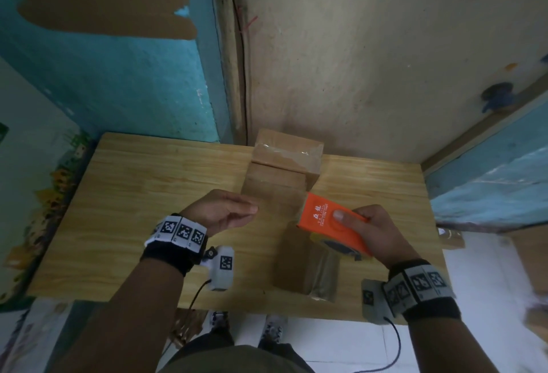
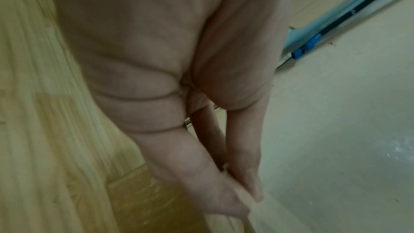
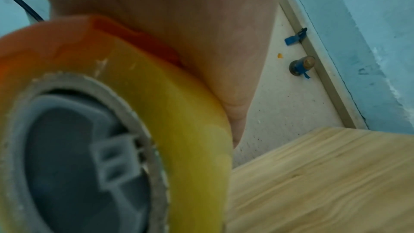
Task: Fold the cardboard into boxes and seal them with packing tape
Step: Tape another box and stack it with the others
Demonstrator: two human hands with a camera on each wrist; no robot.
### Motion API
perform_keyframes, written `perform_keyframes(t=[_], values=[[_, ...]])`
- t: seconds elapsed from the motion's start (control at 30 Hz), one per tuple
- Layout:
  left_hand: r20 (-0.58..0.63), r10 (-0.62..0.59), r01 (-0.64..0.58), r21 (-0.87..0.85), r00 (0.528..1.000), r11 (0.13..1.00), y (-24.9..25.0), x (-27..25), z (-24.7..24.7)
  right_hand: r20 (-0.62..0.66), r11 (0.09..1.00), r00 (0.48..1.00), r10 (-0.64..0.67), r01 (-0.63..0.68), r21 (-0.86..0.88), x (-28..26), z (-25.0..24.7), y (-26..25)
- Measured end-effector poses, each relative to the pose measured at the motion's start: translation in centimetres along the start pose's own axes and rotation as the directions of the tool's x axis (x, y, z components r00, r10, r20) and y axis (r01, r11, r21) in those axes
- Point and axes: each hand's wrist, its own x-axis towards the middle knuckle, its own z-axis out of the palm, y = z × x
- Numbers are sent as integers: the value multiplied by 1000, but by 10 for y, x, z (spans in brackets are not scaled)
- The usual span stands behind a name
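My right hand grips the orange tape dispenser with the thumb pressed on its top face, and my left hand pinches the free end of the tape between thumb and fingertips, so the strip runs left to right between the 2 hands. The unsealed box stands on the desk below the dispenser, nearer my right hand, its long axis running away from me. Both forearms are held above the desk, palms turned inward.
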Motion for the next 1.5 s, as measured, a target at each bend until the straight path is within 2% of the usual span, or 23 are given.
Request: perform_keyframes(t=[0.2,0.3,0.43,0.7,0.87,0.93,1.03,1.13,1.23,1.3,1.5], values=[[40,40,-40,-1,998,999,-26,3,16,-26,998,1000,-4,6,60,2,-2,10],[-49,40,-42,-37,998,998,-28,9,14,-22,998,999,-27,28,63,5,5,12],[-174,60,-47,79,983,996,-37,20,9,23,998,999,-34,32,62,8,25,6],[-164,27,-11,98,986,995,-69,30,14,69,990,997,-27,36,-138,18,61,-15],[-186,88,-39,253,979,967,-70,38,27,54,977,999,-5,17,-212,16,65,-19],[-212,128,-47,350,969,936,-70,45,30,42,963,999,-4,16,-268,17,70,-22],[-220,121,4,496,968,869,-75,51,30,18,936,999,-30,35,-350,23,78,-26],[-255,137,-6,456,957,890,-80,57,28,-10,922,999,-45,38,-384,29,84,-29],[-248,136,9,507,959,862,-84,64,31,-22,912,998,-57,43,-409,31,84,-30],[-229,127,-18,424,965,905,-90,69,32,-24,901,998,-65,49,-430,31,87,-30],[-220,173,-100,310,960,946,-100,71,41,-53,867,995,-86,48,-495,32,90,-34]])
